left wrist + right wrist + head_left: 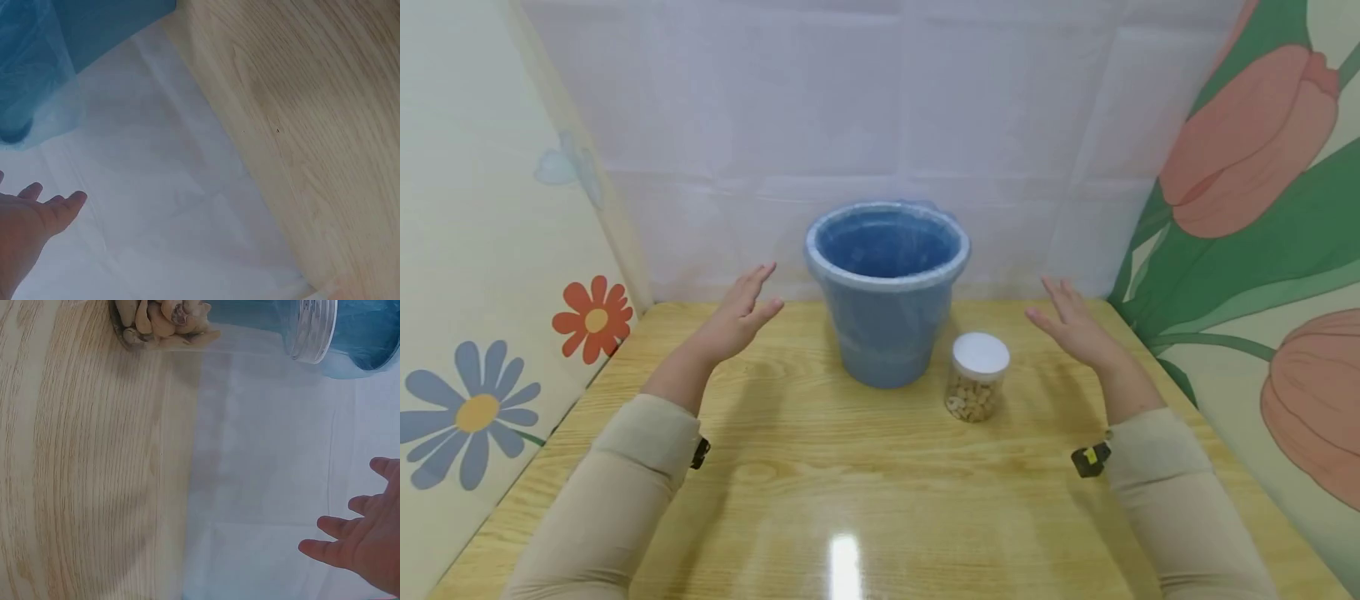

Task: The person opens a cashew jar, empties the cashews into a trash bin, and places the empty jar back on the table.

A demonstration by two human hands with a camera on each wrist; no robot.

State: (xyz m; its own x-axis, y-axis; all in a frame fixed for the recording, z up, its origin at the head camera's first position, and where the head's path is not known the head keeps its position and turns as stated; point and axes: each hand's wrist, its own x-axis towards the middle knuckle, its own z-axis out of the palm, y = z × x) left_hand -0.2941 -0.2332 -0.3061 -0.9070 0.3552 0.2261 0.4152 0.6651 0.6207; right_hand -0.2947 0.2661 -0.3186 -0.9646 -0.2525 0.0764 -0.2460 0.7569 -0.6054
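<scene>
A blue bucket (pixel 887 333) stands upright at the back of the table, with a clear plastic bag lining it and folded over the rim. Just right of it and nearer the front is a clear jar (pixel 976 383) with a white lid, partly filled with cashew-like nuts (pixel 172 319). My left hand (pixel 733 317) hovers left of the bucket, fingers extended, touching nothing. To the right of the jar, my right hand (pixel 1075 327) is held in the air with straight, spread fingers, apart from both things. Neither hand holds anything.
The wood-grain table (pixel 850 475) carries the bucket and jar. A white cloth (pixel 887 100) hangs behind it. Flower-painted panels (pixel 1255 250) rise along the right and left sides. Small dark devices (pixel 1091 459) sit at both wrists.
</scene>
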